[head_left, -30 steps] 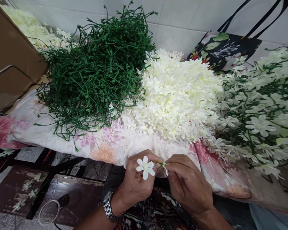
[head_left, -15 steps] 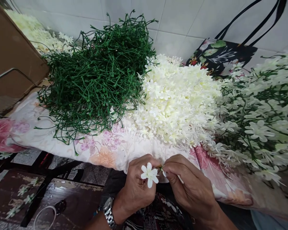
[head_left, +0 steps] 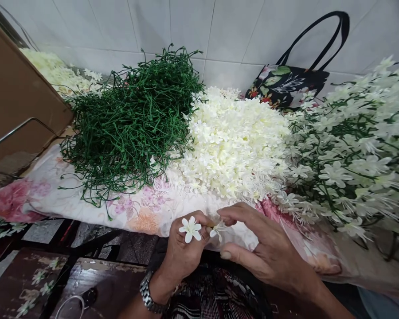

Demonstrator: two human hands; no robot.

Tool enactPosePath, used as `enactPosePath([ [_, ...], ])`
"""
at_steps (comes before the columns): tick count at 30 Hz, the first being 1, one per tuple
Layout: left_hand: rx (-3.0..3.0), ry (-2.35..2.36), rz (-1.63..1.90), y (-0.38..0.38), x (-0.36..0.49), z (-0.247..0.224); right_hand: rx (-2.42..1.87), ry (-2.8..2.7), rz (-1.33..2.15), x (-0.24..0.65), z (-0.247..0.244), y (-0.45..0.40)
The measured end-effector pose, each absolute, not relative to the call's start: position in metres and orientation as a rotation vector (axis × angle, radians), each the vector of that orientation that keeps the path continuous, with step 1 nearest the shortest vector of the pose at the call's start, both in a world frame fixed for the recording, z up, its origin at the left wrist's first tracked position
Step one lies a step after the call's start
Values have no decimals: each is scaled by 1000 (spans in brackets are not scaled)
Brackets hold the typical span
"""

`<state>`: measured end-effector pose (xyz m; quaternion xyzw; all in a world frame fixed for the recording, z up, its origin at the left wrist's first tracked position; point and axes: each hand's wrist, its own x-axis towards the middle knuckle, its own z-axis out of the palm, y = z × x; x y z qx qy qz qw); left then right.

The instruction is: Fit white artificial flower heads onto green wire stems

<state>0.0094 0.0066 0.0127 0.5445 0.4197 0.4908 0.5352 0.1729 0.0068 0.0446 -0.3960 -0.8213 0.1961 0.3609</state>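
Left hand (head_left: 186, 250): fingers curled closed; I take it to be gripping the stem of a white flower (head_left: 190, 229), though the fist hides that stem from me. Steel watch (head_left: 146, 292) on this wrist.
Right hand (head_left: 262, 243): spread, thumb and fingers well parted, gripping nothing that I can see.
Second blossom (head_left: 217, 229): between the two hands, close by the left fingertips, pale threads pointing toward the right hand. Contact with the right fingers: I cannot tell.
Green stems (head_left: 136, 119): tangled heap on the floral cloth (head_left: 86, 210), beyond the left hand; knobbed ends, mostly bare.
Loose blossoms (head_left: 236, 146): deep white pile just beside the stems, ahead of both hands.
Stemmed flowers (head_left: 335, 175): large bank at far right, white heads on green stalks.
Progress: I judge that right-hand bank to be finished work, a sizeable share. The piece at the left hand looks part-made, one bloom full and facing me, the other less certain.
Left over: plenty, I reckon; both loose heaps stand high.
Edges: cardboard box (head_left: 23, 97) at left, flowered bag (head_left: 289, 86) against the tiles (head_left: 153, 26).
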Motion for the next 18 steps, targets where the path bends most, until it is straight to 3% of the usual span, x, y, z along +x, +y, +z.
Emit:
enactPosePath([
  [18,1539,1051,1219,4,14,7,-990,-2158,352,168,27,4],
])
